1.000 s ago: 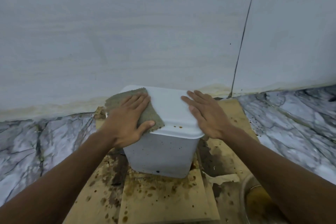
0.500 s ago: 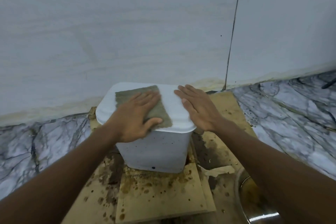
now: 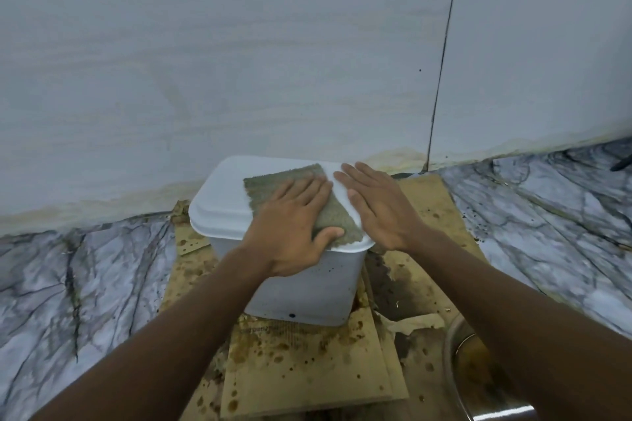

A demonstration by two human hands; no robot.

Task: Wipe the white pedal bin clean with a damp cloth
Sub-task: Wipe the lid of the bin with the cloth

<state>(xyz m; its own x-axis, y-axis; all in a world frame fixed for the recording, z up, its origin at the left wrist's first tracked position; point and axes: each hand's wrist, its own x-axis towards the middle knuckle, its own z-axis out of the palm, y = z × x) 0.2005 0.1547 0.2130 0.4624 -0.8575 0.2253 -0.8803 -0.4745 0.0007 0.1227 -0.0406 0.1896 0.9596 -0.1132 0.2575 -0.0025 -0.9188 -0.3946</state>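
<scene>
The white pedal bin (image 3: 301, 290) stands against the wall on stained cardboard, its lid (image 3: 219, 202) closed. A grey-green cloth (image 3: 270, 186) lies flat on the right half of the lid. My left hand (image 3: 290, 225) presses on the cloth with straight fingers, thumb at the lid's front edge. My right hand (image 3: 376, 205) lies flat on the lid's right edge, fingers straight, just beside the cloth. Dark specks dot the bin's front wall.
Stained cardboard sheets (image 3: 301, 366) cover the floor under and in front of the bin. A metal bowl (image 3: 478, 369) with brownish liquid sits at the lower right. Marble floor (image 3: 68, 284) spreads on both sides. The white wall (image 3: 239, 61) rises right behind the bin.
My left hand has slid the cloth from the lid's left side to its right side, up to my right hand. The right hand has stayed on the lid's right edge.
</scene>
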